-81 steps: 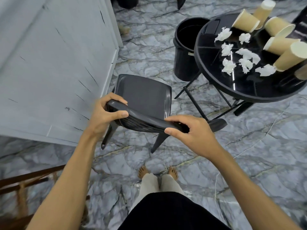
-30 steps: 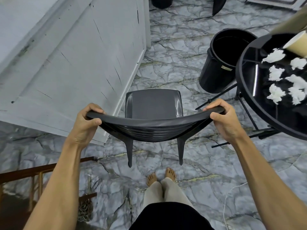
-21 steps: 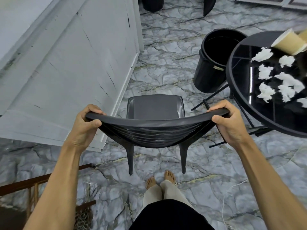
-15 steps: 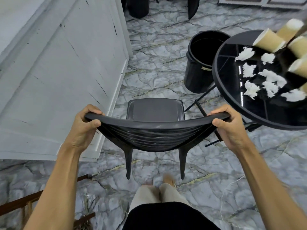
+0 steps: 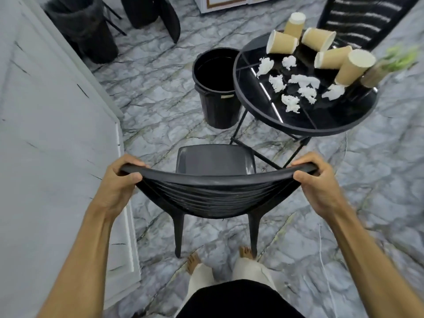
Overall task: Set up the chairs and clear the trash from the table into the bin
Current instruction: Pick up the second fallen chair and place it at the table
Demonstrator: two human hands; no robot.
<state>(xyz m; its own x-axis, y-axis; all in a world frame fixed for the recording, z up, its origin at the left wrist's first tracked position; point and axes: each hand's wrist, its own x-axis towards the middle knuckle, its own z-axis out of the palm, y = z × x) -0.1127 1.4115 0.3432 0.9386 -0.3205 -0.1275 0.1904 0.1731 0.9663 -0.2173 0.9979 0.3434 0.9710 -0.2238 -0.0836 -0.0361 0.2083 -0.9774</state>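
Observation:
A black plastic chair (image 5: 214, 161) stands upright in front of me, its seat facing the round black table (image 5: 257, 111). My left hand (image 5: 117, 187) grips the left end of the chair's curved backrest and my right hand (image 5: 319, 182) grips the right end. On the table lie several tan paper cups (image 5: 281, 45) tipped on their sides and several crumpled white tissues (image 5: 291, 103). An open black bin (image 5: 216, 104) stands on the floor just left of the table.
A white wall panel (image 5: 57, 145) runs close along my left. A second black chair (image 5: 362, 21) stands behind the table at the top right. Dark furniture legs and another dark bin (image 5: 85, 28) sit at the top left. My bare feet (image 5: 192, 262) stand behind the chair.
The chair went from tilted to upright, and my hands shifted to the two ends of its backrest. The view has swung so the table, cups and bin show more fully.

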